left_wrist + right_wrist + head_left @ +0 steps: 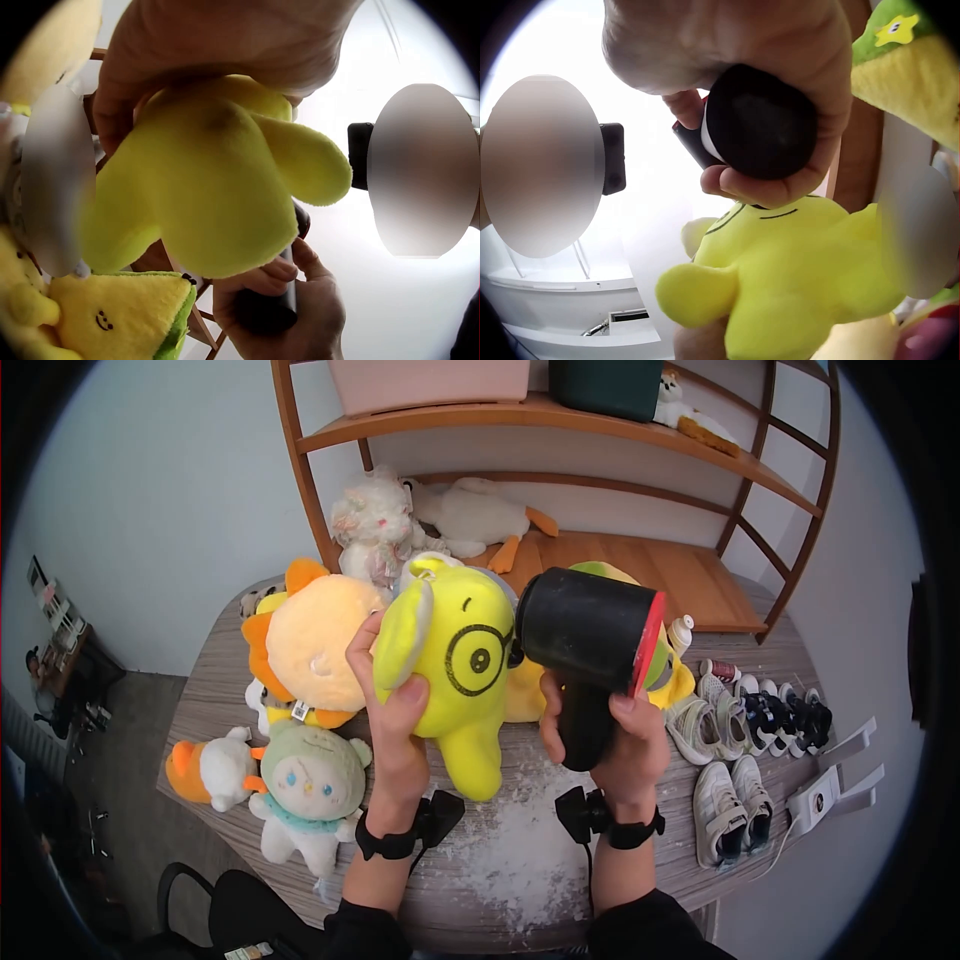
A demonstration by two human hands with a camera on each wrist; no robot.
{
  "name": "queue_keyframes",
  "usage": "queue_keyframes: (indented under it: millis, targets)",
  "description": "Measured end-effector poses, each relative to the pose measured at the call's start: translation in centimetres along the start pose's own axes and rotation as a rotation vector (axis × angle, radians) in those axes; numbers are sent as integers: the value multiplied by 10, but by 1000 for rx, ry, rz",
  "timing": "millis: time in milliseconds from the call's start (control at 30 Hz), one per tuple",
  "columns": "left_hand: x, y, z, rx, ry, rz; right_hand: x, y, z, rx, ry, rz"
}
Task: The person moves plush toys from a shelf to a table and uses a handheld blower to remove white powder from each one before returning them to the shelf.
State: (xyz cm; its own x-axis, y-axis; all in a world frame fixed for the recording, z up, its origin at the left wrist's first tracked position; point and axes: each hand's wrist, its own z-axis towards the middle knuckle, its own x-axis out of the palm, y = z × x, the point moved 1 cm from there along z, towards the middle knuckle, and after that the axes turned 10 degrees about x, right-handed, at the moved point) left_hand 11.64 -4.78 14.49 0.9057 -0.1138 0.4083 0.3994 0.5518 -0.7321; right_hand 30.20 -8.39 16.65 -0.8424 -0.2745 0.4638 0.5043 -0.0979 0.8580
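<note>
In the head view my left hand grips a yellow-green plush toy by its side, above the table. It has drawn round glasses, floppy ears and a stubby leg hanging down. My right hand holds the handle of a black hair-dryer-shaped device with a red rim at its rear end. The barrel's front end is right at the toy's face. From the right wrist view, my fingers curl round the handle's rounded black end. In the left wrist view the toy's underside fills the middle.
White bits are scattered over the table. Several plush toys, including an orange one and a green-hooded one, sit at left. Pairs of shoes and a white device stand right. A wooden shelf rises behind.
</note>
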Motion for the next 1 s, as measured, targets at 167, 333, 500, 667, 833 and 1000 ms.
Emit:
queue_keyframes:
  millis: [167,333,500,667,833,1000]
  targets:
    - [6,-4,2,9,55,53,3,6,-2,53,68,-58]
    - [-8,12,3,95,-39,38,2,9,-8,49,100,-161]
    - [-4,6,3,21,-58,-42,-10,9,-6,80,240,-366]
    - [5,-5,2,-14,-76,-141,0,4,-5,-42,222,-377]
    - [5,-8,2,4,-59,-112,1,-4,-3,-18,114,-179]
    - [4,-12,6,107,-21,-33,7,-10,4,-104,30,-57]
